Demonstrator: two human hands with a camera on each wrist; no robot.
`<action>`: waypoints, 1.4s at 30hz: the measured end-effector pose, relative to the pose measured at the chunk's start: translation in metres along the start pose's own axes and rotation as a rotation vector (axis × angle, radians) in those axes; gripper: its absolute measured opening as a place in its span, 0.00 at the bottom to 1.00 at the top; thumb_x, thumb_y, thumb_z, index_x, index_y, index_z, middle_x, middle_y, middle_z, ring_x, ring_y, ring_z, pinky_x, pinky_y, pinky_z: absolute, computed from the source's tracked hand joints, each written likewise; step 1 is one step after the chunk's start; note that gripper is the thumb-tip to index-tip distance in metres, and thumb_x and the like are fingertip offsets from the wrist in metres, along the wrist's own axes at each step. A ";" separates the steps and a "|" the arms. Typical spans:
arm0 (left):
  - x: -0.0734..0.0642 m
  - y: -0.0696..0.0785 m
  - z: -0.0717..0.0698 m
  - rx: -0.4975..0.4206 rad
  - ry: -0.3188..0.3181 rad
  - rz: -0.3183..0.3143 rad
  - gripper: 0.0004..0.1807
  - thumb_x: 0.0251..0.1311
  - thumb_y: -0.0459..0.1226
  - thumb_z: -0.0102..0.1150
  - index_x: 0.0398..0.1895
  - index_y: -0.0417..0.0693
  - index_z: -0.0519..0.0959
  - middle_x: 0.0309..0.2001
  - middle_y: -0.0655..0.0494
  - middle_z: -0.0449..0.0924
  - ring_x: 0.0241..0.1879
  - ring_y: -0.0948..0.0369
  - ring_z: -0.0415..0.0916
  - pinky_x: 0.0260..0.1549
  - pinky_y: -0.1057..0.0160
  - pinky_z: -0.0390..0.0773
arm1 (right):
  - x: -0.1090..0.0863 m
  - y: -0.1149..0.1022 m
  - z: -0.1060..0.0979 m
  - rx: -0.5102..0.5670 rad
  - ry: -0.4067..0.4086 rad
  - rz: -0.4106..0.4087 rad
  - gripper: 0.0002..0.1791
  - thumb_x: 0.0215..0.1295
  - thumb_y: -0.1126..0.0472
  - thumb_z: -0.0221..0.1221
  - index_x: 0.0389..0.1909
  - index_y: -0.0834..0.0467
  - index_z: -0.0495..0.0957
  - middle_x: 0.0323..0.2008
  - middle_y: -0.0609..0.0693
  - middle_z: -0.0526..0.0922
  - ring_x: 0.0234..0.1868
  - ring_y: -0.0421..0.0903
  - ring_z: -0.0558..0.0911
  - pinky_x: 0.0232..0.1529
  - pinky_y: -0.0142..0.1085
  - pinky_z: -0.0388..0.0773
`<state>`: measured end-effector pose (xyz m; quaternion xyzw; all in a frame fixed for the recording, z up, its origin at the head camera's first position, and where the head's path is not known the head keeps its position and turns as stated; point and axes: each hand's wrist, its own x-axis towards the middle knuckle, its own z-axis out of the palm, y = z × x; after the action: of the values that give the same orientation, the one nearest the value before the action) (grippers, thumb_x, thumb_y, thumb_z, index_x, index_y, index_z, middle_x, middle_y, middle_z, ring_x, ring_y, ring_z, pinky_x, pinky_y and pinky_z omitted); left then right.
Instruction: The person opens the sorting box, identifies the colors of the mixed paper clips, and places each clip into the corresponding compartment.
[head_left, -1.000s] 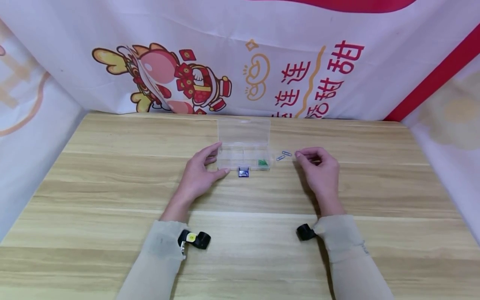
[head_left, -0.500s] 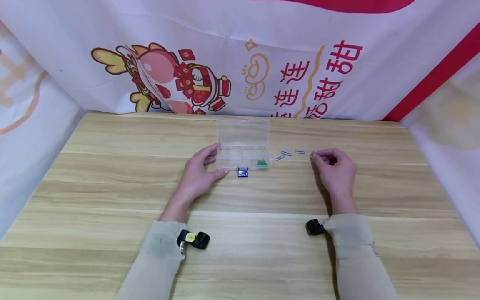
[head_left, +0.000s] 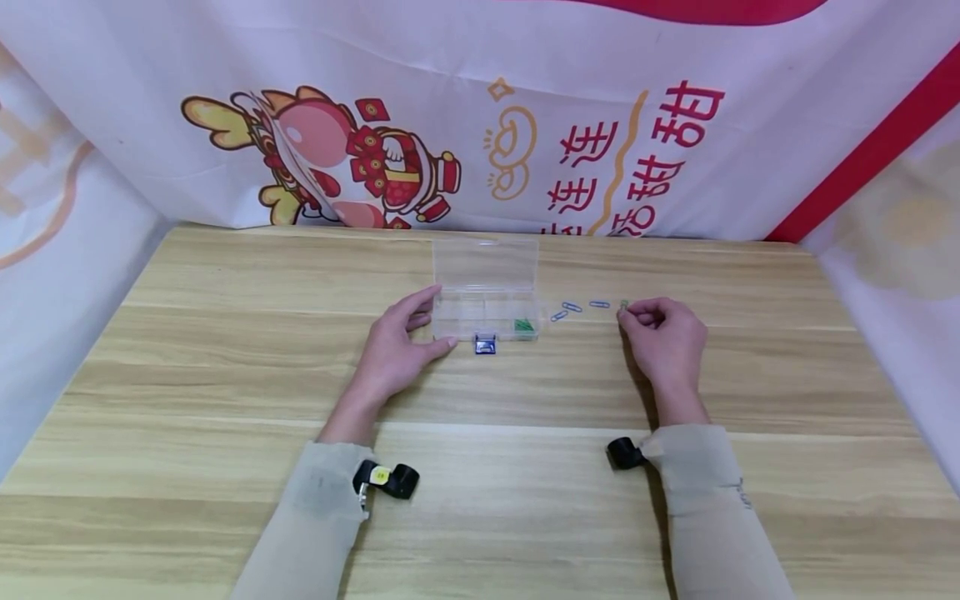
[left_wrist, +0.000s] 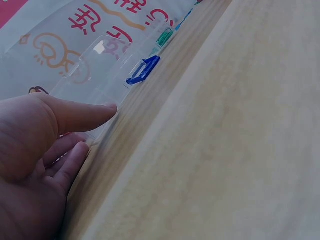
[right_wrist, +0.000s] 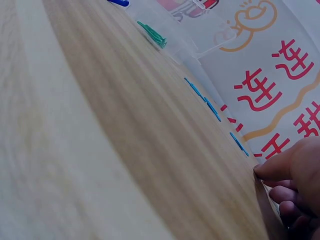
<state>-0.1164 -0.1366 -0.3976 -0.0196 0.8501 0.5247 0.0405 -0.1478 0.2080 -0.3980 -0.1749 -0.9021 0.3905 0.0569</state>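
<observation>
Left hand (head_left: 397,354): grasping left end of box (head_left: 486,313) | Right hand (head_left: 669,340): pinching green clip (head_left: 624,305), toward back edge of bench (head_left: 495,517) | Handling: clip — likely light, springy, slick; grip mid-length — box probably brittle

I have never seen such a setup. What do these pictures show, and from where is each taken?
A person works here with bare hands, no machine. The wide picture comes from a camera on the head; the two others from a camera on each wrist. On the wooden table stands a clear plastic box, its lid open, with green pieces in one compartment. Three blue paper clips lie to its right. The left hand holds the box's left end; the right hand seems to pinch a small green object.
</observation>
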 end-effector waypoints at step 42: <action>0.000 -0.001 0.000 0.001 0.002 0.011 0.44 0.62 0.33 0.77 0.81 0.58 0.69 0.76 0.45 0.74 0.73 0.46 0.76 0.76 0.49 0.76 | 0.005 -0.002 -0.002 -0.075 -0.042 -0.045 0.12 0.77 0.58 0.63 0.50 0.61 0.88 0.44 0.57 0.87 0.42 0.50 0.80 0.43 0.34 0.73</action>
<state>-0.1163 -0.1371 -0.3986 -0.0151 0.8506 0.5243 0.0368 -0.1526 0.2097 -0.3955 -0.1483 -0.9208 0.3585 0.0404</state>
